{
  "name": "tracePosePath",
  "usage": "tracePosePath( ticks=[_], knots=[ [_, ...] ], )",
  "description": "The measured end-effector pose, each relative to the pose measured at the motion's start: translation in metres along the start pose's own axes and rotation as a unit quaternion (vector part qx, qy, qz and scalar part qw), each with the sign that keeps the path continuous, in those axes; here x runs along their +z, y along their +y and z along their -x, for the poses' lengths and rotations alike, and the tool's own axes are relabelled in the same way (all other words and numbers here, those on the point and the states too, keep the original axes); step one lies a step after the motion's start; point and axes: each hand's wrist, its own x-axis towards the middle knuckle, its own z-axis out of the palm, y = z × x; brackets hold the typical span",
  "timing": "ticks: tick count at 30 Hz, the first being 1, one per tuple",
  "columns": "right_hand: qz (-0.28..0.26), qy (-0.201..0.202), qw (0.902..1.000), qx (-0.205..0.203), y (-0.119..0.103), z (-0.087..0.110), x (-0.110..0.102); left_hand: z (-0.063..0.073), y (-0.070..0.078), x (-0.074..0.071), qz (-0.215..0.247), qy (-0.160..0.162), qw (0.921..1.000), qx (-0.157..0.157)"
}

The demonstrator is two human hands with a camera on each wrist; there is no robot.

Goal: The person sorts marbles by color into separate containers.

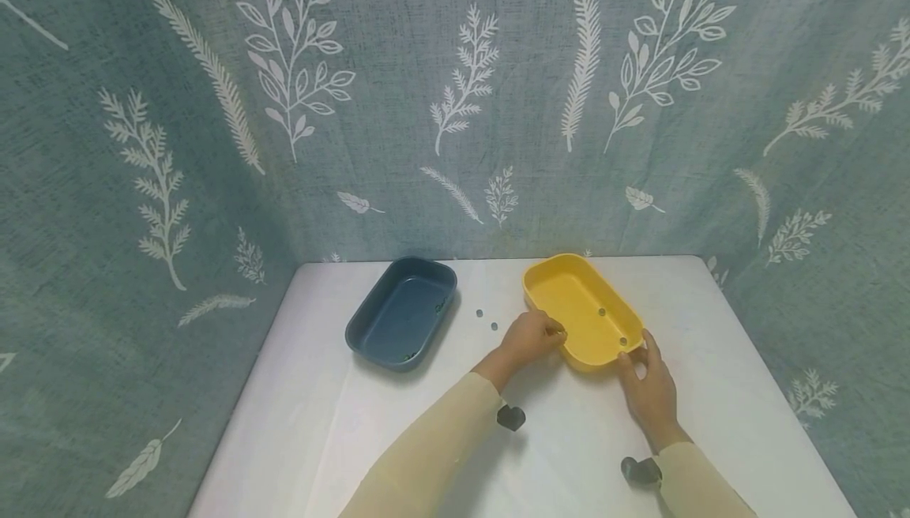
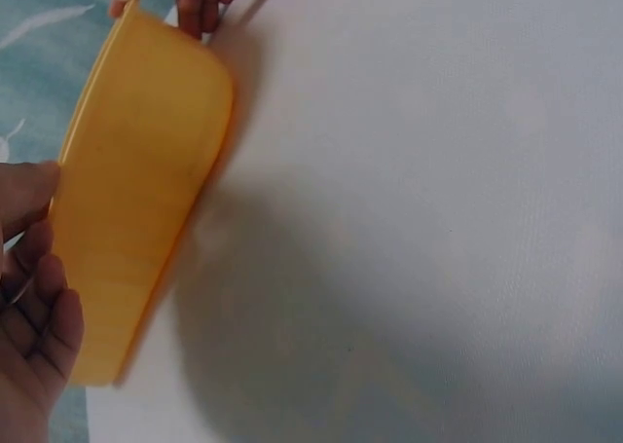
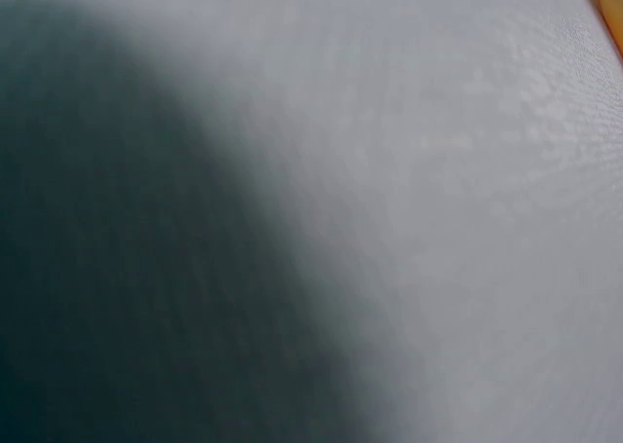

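A yellow tray (image 1: pixel 579 297) with a raised rim stands at the right rear of the white table. My left hand (image 1: pixel 529 338) is at its left rim, fingertips pinched together around what looks like a small greenish piece (image 1: pixel 562 333), mostly hidden. In the left wrist view, that hand's curled fingers (image 2: pixel 60 326) are beside the tray wall. My right hand (image 1: pixel 648 392) grips the tray's near right corner, thumb at the rim. Inside the tray lie two small round greenish pieces, one mid-floor (image 1: pixel 602 312), another near the front (image 1: pixel 623 341). The right wrist view is mostly blurred tabletop.
Left of the yellow tray stands a dark blue tray (image 1: pixel 405 313), with small dark green bits along its right wall. Two small round grey-green pieces (image 1: pixel 479 313) lie on the white table (image 1: pixel 320 392) between the trays. Patterned cloth (image 1: pixel 398 107) hangs behind and at the sides.
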Motion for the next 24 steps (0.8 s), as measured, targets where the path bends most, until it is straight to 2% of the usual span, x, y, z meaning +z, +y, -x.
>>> tracePosePath(
  ticks=[17,24],
  knots=[
    [0.0,-0.013,0.9998,0.017,-0.008,0.001,-0.005,0.002,-0.001,-0.001,0.001,-0.005,1.0,0.0],
    [0.001,-0.016,0.9995,0.026,-0.009,0.001,-0.006,0.011,-0.003,-0.008,0.039,0.003,0.9992,-0.012]
  ],
)
